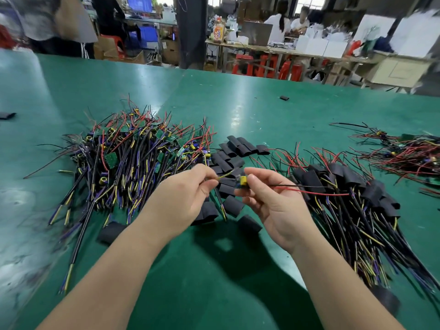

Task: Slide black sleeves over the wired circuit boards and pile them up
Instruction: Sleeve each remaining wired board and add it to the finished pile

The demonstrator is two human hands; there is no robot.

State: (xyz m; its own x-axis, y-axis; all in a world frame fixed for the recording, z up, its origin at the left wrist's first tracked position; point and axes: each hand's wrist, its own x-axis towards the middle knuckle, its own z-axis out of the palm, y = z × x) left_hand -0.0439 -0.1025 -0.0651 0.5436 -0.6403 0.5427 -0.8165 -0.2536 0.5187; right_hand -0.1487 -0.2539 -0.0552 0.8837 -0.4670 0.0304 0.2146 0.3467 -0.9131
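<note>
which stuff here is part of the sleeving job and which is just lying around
Job: left hand and right hand pinching one wired board; bare boards pile; loose black sleeves; sleeved pile.
Lying about: stray sleeve far out on the table; red stools; bottle on the back bench.

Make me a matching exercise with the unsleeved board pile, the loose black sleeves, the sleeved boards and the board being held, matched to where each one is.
Things:
1. unsleeved board pile
2. loose black sleeves
3. sleeved boards
4. held board

Places:
A. pinched between left hand and right hand
B. on the right
C. on the left
D. middle, between the two piles

Pairs: 1-C, 2-D, 3-B, 4-A
</note>
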